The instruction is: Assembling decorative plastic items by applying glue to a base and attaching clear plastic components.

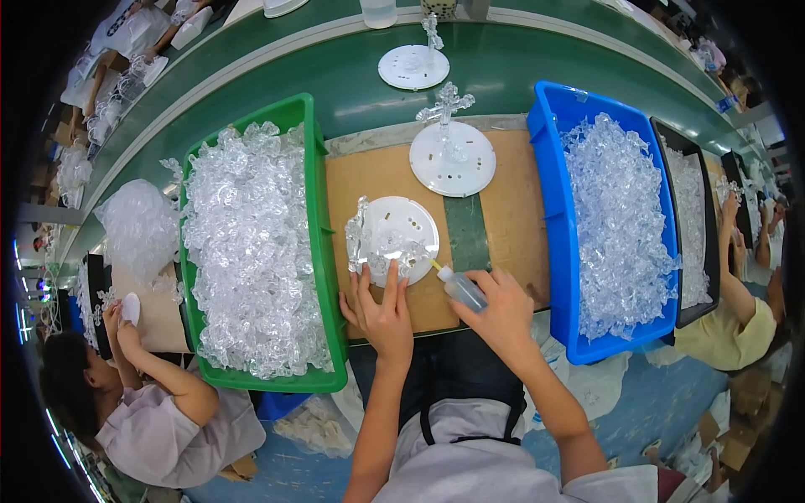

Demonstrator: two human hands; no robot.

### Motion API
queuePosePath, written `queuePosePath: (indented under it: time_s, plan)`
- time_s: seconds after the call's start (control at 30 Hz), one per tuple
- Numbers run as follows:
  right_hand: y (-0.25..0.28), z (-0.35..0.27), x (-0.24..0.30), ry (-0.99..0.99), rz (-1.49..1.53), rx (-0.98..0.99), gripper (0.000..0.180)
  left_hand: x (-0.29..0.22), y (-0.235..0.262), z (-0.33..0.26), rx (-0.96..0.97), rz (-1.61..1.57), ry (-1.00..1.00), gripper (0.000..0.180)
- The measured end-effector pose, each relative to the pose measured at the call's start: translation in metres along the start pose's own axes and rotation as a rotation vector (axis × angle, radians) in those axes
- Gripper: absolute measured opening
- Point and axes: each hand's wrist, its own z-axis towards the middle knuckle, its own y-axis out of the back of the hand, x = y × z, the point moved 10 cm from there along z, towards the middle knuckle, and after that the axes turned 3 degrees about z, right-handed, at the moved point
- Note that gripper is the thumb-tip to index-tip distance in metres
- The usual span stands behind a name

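Observation:
My right hand (503, 312) grips a small translucent squeeze bottle (464, 290), tilted, with its thin yellow tip at the right edge of a round white plate (404, 220). A clear plastic branched piece (359, 237) lies along the left part of this plate, and more clear plastic spans its near part. My left hand (381, 317) has its fingers stretched out and apart, with the fingertips on the plate's near edge beside the clear plastic. Farther back sits another round white plate (474, 168) with a clear cross-shaped piece (446, 102) standing up from it.
A green bin (315, 210) heaped with clear plastic pieces stands left, a blue bin (563, 243) of similar pieces right. Behind is a green conveyor belt (352, 92) carrying another white plate (402, 69). Co-workers sit on both sides, one person (168, 419) close at the left.

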Motion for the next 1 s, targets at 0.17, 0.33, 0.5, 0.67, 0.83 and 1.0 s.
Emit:
queuePosePath:
  time_s: [0.17,0.33,0.5,0.67,0.83,1.0]
  plan:
    - [-0.005,-0.02,0.004,-0.076,0.102,0.081,0.033,0.006,0.016,-0.01,-0.089,-0.264,0.053,0.031]
    - [-0.025,-0.022,0.027,0.009,0.203,0.085,0.033,0.029,0.01,0.005,-0.044,-0.688,0.408,0.036]
    - [-0.034,-0.014,0.035,0.029,0.157,0.1,0.031,0.037,-0.005,0.021,0.097,-0.777,0.484,0.033]
    - [-0.037,-0.009,0.04,0.062,0.111,0.112,0.028,0.039,-0.008,0.022,0.11,-0.831,0.549,0.031]
    - [-0.039,-0.008,0.04,0.063,0.109,0.101,0.028,0.038,-0.009,0.022,0.106,-0.817,0.541,0.032]
    - [-0.024,-0.009,0.038,0.078,0.148,0.059,0.029,0.037,-0.011,0.017,0.113,-0.783,0.556,0.031]
